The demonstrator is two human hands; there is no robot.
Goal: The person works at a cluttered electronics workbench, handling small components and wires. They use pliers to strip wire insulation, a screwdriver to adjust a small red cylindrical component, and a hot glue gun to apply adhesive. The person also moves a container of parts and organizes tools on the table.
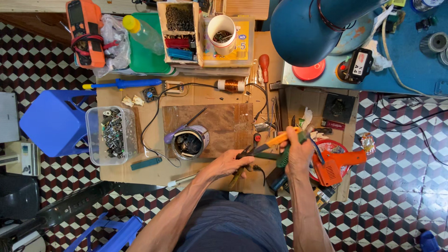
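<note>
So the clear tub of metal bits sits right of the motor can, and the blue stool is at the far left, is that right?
Not quite. In the head view, the clear tub of metal bits sits left of the motor can, not right of it. The blue stool is at the far left, as you said.

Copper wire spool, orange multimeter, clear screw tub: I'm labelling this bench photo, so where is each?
Copper wire spool (231, 85), head view, on its wound copper middle.
Orange multimeter (85, 32), head view, on its orange body.
Clear screw tub (93, 135), head view, on its left wall.
</note>
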